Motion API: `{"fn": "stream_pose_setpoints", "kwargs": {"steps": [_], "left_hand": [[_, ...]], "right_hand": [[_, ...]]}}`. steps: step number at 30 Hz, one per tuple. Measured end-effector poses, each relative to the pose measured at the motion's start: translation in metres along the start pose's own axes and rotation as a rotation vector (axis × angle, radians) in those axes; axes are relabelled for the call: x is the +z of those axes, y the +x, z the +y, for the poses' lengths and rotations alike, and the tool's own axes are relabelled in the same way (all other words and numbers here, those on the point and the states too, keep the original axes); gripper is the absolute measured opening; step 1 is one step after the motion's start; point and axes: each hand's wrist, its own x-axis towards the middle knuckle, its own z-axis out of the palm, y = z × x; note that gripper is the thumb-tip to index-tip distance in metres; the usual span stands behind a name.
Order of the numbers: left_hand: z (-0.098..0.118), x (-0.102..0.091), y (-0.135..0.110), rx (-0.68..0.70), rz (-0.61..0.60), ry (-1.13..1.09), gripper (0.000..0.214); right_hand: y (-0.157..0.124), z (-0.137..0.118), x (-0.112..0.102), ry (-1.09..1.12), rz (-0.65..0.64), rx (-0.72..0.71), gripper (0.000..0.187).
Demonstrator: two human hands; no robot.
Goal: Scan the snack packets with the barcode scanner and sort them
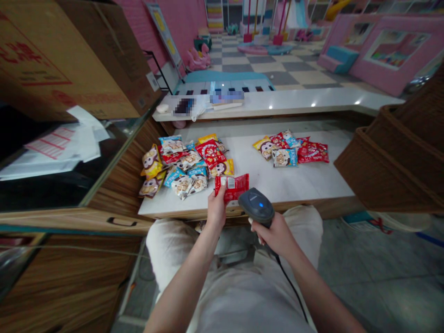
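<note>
The left hand (217,209) is pinching a red snack packet (235,186) by its left edge, fingers closed on it, holding it just over the near edge of the white counter (298,181). The right hand (276,236) is gripping a grey barcode scanner (255,207), which is glowing blue just beside the packet. Two piles of snack packets, a large one (183,164) and a small one (291,150), are lying beyond; their print is too small to read. Red lettering on the cardboard box (52,60) is illegible.

Floor: checkered tiles (277,64) beyond the counter; grey beneath.
Walls: pink (187,18).
Furniture: white desk (298,178), wood-grain cabinet (69,277).
Left: cardboard box (69,55).
</note>
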Motion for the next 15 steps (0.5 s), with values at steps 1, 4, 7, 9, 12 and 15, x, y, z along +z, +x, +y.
{"fn": "stream_pose_setpoints", "kwargs": {"steps": [1,4,7,9,12,15], "left_hand": [[0.0001,-0.0001,-0.0004,0.006,0.001,0.007,0.056],[-0.0005,0.0001,-0.0003,0.017,-0.004,0.017,0.056],[-0.0026,0.0005,0.0014,0.04,-0.011,-0.005,0.055],[-0.0046,0.0002,0.003,0.054,-0.015,-0.013,0.054],[-0.0061,-0.0009,0.0044,0.051,-0.002,0.008,0.052],[-0.0053,-0.0008,0.0039,0.033,0.006,0.022,0.053]], "right_hand": [[0.0001,-0.0006,0.0,-0.004,-0.001,-0.006,0.018],[0.0003,-0.0008,-0.0001,-0.009,-0.009,-0.028,0.022],[0.0003,0.0016,-0.0003,-0.001,-0.013,-0.034,0.025],[0.0002,0.0033,-0.0003,-0.002,-0.02,-0.035,0.027],[0.0001,0.0038,-0.0003,-0.007,-0.021,-0.03,0.027],[-0.0001,0.0027,-0.0008,0.009,-0.011,-0.012,0.024]]}}
